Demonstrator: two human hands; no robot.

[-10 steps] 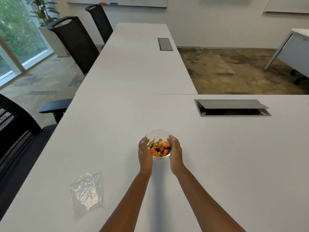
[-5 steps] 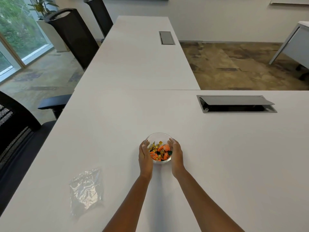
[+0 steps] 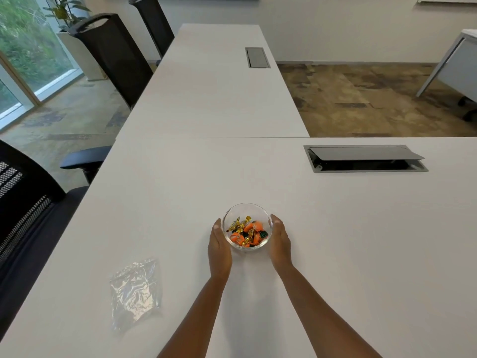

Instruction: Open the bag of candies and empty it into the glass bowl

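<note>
A small glass bowl (image 3: 258, 211) stands on the white table (image 3: 361, 254), holding several orange, gold and dark green wrapped candies (image 3: 247, 232). My left hand (image 3: 219, 245) lies on edge just left of the bowl with its fingers straight; a thin gap shows between palm and glass. My right hand (image 3: 280, 242) mirrors it on the right, fingertips at the bowl's rim. Neither hand wraps the bowl. The empty clear plastic bag (image 3: 135, 288) lies flat and crumpled on the table to the near left.
An open grey cable hatch (image 3: 365, 158) is set in the table at the far right. A second white table (image 3: 219, 86) continues ahead. Black office chairs (image 3: 28, 202) stand along the left edge.
Both hands have eased back toward me and loosened from cupping the bowl to lying beside it. The bowl and the bag have stayed where they were.
</note>
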